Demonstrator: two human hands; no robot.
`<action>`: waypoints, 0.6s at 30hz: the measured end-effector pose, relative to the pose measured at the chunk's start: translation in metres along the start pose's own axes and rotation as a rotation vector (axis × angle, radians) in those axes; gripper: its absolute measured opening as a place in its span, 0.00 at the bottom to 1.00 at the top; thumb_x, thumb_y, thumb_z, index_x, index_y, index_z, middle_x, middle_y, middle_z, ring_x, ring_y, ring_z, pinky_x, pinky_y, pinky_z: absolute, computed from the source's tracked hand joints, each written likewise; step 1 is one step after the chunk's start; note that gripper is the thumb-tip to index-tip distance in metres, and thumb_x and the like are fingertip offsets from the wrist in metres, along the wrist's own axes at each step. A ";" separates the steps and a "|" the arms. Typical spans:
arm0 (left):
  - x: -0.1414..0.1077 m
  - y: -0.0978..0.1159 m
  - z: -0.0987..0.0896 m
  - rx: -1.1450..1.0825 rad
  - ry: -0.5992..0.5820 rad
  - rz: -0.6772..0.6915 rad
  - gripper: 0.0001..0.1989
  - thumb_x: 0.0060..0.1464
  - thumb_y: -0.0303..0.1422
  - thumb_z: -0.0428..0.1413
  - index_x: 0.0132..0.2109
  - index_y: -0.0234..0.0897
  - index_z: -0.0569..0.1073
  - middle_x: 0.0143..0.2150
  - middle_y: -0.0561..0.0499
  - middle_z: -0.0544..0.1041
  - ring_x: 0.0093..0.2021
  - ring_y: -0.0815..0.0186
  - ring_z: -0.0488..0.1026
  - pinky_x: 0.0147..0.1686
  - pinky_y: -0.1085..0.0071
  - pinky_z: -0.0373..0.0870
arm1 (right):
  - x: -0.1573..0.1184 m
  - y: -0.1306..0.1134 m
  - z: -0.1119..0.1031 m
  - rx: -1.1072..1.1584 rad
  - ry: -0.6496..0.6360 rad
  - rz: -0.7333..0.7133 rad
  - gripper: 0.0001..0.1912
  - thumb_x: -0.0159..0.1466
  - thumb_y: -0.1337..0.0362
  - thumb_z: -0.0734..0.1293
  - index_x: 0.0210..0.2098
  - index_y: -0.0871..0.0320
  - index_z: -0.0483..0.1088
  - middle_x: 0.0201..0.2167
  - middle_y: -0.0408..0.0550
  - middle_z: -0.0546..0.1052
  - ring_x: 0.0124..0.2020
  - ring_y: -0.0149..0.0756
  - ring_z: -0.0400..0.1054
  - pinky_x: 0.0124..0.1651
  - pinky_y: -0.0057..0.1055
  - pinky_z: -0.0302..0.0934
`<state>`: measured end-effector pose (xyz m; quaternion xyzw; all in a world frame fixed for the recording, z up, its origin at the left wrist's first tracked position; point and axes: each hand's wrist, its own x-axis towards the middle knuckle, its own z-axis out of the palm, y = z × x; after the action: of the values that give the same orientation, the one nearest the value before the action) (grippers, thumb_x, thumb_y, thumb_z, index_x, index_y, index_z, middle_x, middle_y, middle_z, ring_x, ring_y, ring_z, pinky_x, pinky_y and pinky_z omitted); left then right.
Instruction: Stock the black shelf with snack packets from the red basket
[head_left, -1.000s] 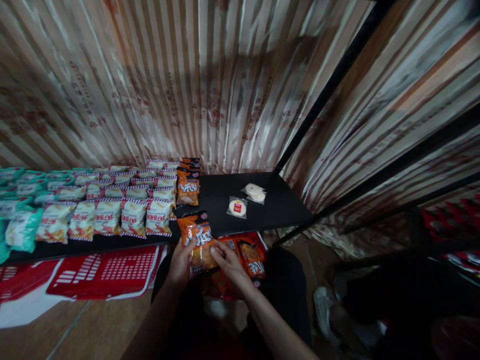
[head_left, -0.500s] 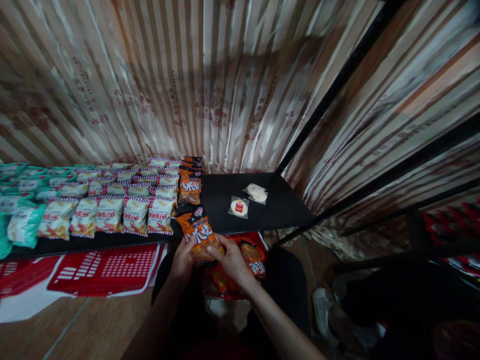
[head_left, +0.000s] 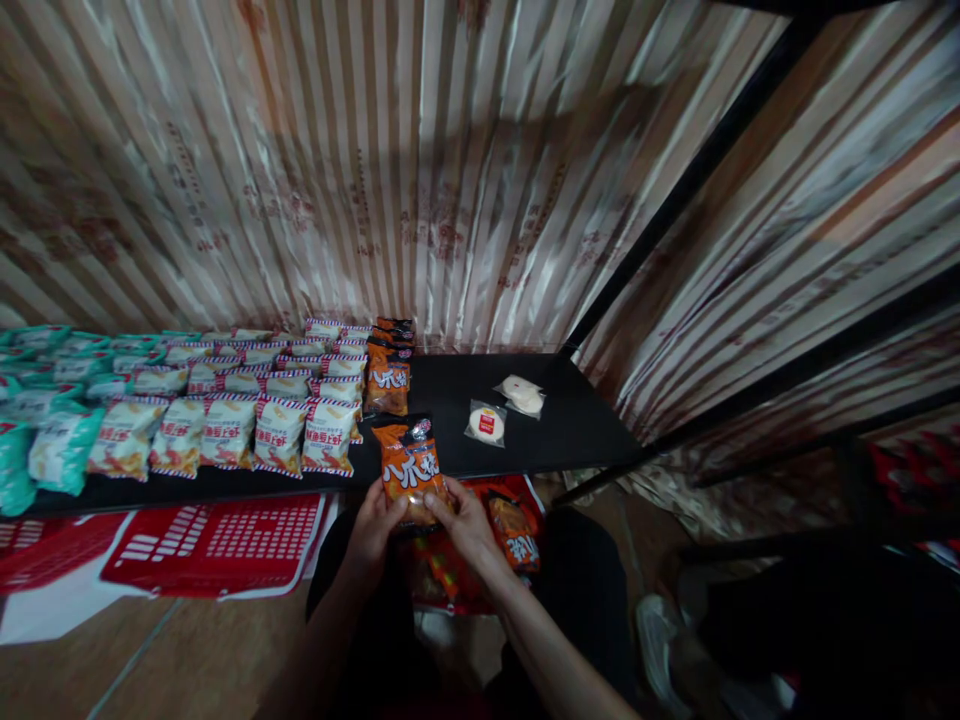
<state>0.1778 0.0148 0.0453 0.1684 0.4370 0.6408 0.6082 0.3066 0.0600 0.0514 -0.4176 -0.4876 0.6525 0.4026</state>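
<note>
An orange and black snack bag (head_left: 411, 462) is held between my two hands in front of the black shelf. My left hand (head_left: 373, 525) grips its lower left side, and my right hand (head_left: 466, 520) its lower right, thumbs on the front. Behind it on the shelf stands a row of matching orange bags (head_left: 388, 380). To their left are rows of white snack bags with striped edges (head_left: 327, 437). Below my right hand, another orange bag (head_left: 514, 530) lies in a red basket (head_left: 534, 492) between my legs.
On the black shelf (head_left: 442, 385) lie round white items in clear wrappers (head_left: 487, 424). Teal bags (head_left: 66, 450) fill the far left. A red basket (head_left: 247, 540) sits below the shelf. Black frame bars (head_left: 697, 160) slope at the right, and a striped curtain (head_left: 420, 180) hangs behind.
The held bag has turned more upright and faces me more squarely. Both hands still grip it. The whole view has shifted slightly, with the shelf appearing further right.
</note>
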 end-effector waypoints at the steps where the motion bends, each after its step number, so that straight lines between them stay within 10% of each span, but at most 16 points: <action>1: 0.000 -0.002 -0.001 0.009 -0.004 0.004 0.31 0.40 0.37 0.64 0.52 0.34 0.65 0.51 0.40 0.73 0.51 0.54 0.70 0.50 0.60 0.66 | 0.000 0.001 0.000 0.015 0.002 0.013 0.23 0.49 0.51 0.72 0.40 0.57 0.71 0.37 0.48 0.78 0.39 0.41 0.72 0.47 0.39 0.63; 18: 0.025 -0.003 -0.010 0.218 0.069 0.072 0.30 0.35 0.38 0.64 0.48 0.34 0.68 0.41 0.45 0.78 0.43 0.56 0.74 0.46 0.60 0.69 | 0.020 0.006 -0.009 -0.025 -0.102 0.137 0.25 0.43 0.50 0.74 0.35 0.58 0.70 0.34 0.49 0.79 0.36 0.42 0.73 0.46 0.43 0.63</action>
<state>0.1667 0.0337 0.0296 0.2269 0.5184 0.6166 0.5473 0.3074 0.0799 0.0414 -0.4212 -0.4857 0.6930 0.3263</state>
